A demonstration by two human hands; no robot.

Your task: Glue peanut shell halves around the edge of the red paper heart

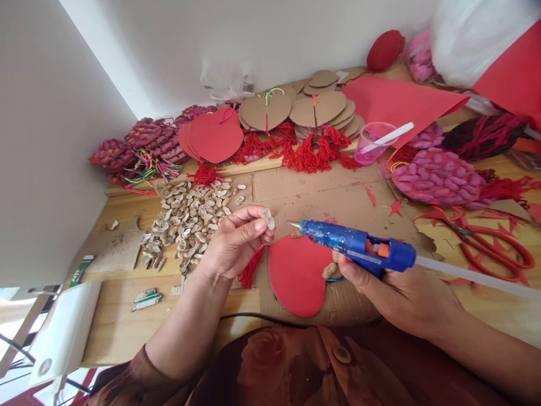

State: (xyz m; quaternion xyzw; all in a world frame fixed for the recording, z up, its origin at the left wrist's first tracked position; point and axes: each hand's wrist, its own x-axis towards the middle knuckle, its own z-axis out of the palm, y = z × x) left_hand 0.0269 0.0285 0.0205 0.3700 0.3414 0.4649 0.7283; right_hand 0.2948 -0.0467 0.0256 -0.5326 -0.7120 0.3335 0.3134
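Note:
Between the thumb and fingers of my left hand (243,239) is a peanut shell half (268,219), its hollow side in view. My right hand (393,299) grips a blue glue gun (355,242), whose metal nozzle points left toward the shell, a short gap apart. A long glue stick (469,275) sticks out of the gun's back end. Below the hands lies a red paper heart (298,276) with a red tassel (252,268) at its left side. A peanut shell (329,270) sits on the heart's right edge, partly beside my right hand.
Loose peanut shells (190,225) are heaped on the left. Along the back lie cardboard hearts (266,111), red hearts (215,135) and tassels (313,152). A plastic cup (374,141) holds a white-handled tool. Orange-handled scissors (486,248) and red scraps are at right.

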